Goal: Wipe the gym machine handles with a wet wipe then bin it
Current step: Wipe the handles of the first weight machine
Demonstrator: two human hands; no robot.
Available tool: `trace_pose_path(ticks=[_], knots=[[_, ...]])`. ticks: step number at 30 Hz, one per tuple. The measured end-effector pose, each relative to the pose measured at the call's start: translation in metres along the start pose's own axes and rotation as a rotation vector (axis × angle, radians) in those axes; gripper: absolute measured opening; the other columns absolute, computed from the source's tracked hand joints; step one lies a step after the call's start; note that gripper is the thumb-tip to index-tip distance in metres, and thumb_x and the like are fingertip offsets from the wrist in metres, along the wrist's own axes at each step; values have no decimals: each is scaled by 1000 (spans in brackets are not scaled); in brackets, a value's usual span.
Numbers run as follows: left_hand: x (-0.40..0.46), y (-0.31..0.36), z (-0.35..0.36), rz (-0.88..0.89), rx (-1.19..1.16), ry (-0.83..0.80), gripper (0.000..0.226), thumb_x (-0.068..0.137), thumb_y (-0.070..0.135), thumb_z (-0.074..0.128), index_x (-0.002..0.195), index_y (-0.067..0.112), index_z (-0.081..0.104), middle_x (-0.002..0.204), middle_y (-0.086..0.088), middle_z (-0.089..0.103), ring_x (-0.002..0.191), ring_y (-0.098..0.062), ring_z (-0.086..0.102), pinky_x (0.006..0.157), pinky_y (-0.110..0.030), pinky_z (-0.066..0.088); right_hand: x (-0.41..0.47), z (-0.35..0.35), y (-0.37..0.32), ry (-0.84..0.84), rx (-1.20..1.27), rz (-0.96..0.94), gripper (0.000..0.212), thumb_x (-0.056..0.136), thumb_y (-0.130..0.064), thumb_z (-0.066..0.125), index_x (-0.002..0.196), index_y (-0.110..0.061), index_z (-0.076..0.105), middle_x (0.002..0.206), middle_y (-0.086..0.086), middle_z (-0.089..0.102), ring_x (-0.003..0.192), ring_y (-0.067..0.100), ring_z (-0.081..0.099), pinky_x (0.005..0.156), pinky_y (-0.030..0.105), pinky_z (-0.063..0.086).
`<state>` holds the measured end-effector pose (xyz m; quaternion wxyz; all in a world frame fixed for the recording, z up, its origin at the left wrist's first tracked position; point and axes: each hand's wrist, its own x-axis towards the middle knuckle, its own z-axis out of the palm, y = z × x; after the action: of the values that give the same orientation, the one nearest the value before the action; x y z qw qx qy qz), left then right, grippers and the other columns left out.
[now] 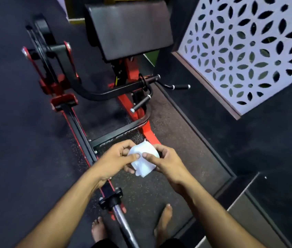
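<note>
A crumpled white wet wipe (143, 161) sits between both hands at the lower middle of the head view. My left hand (115, 159) pinches its left side with thumb and fingers. My right hand (166, 162) pinches its right side the same way. Ahead stands a red and black gym machine (129, 97) with two black-gripped handles: one (140, 103) pointing toward me, the other (180, 86) sticking out to the right. Both handles are well beyond my hands. No bin is in view.
The machine's black pad (127, 27) fills the top middle. A chrome weight sleeve (123, 224) runs down between my bare feet (164, 219). A white patterned screen (249, 51) stands at the right, with a dark step (266, 203) below it. Dark rubber flooring (7, 122) lies left.
</note>
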<state>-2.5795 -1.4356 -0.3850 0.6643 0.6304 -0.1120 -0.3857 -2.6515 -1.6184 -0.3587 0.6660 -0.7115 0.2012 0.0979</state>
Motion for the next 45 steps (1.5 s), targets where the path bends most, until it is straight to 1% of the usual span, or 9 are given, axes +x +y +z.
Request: trace_pose_path(ticks=[6, 11, 19, 24, 27, 30, 34, 38, 45], knots=[[46, -9, 56, -39, -1, 327, 8, 97, 13, 68, 98, 5, 68, 72, -11, 66, 55, -13, 59, 48, -21, 48, 59, -64, 21, -83, 334, 96, 15, 91, -6, 68, 105, -2, 66, 101, 21, 68, 94, 33, 63, 80, 42, 50], [106, -13, 114, -39, 38, 564, 10, 97, 11, 67, 88, 10, 64, 60, -2, 56, 44, -11, 49, 42, -18, 38, 105, -121, 33, -151, 490, 140, 11, 86, -11, 66, 97, -12, 63, 96, 15, 67, 85, 23, 63, 68, 35, 47], [199, 17, 168, -9, 111, 462, 11, 98, 7, 65, 88, 12, 63, 59, -2, 57, 45, -10, 45, 44, -19, 37, 129, -213, 33, -38, 656, 274, 32, 100, -15, 51, 124, 4, 58, 116, 27, 69, 95, 34, 67, 74, 42, 57], [252, 25, 202, 13, 99, 381, 13, 98, 10, 66, 87, 16, 67, 61, -2, 61, 45, -10, 46, 46, -20, 38, 140, -267, 14, 104, 626, 240, 22, 102, -20, 52, 116, -4, 59, 102, 22, 70, 78, 31, 66, 51, 32, 53], [277, 38, 213, 31, 90, 337, 8, 100, 15, 64, 96, 9, 67, 63, -3, 62, 47, -11, 47, 48, -21, 38, 148, -296, 0, 139, 611, 205, 20, 104, -20, 50, 117, -7, 59, 93, 15, 75, 78, 29, 70, 63, 39, 56], [305, 44, 205, 44, 111, 350, 9, 101, 19, 62, 99, 14, 70, 71, -4, 66, 56, -13, 54, 55, -23, 43, 160, -320, -8, 198, 650, 192, 27, 106, -22, 47, 125, -4, 54, 106, 17, 75, 92, 36, 73, 71, 50, 60], [352, 28, 176, 33, 371, 372, 6, 96, 26, 68, 91, 29, 71, 76, 4, 69, 65, -9, 63, 68, -30, 50, 182, -344, -11, 243, 682, 203, 29, 107, -26, 44, 127, -7, 52, 116, 12, 73, 106, 39, 70, 78, 63, 57], [417, 4, 138, 8, 661, 314, 5, 91, 31, 70, 90, 36, 67, 83, 16, 69, 68, 2, 60, 79, -37, 57, 224, -361, -16, 298, 676, 202, 32, 107, -27, 43, 128, -5, 53, 118, 14, 72, 109, 38, 68, 77, 59, 59], [557, 22, 79, 67, 1044, 193, 34, 94, 34, 66, 126, 27, 56, 124, 4, 60, 114, -20, 59, 95, -38, 49, 333, -376, -39, 443, 524, 227, 28, 105, -21, 48, 130, -9, 56, 120, 19, 69, 107, 37, 69, 76, 46, 61]])
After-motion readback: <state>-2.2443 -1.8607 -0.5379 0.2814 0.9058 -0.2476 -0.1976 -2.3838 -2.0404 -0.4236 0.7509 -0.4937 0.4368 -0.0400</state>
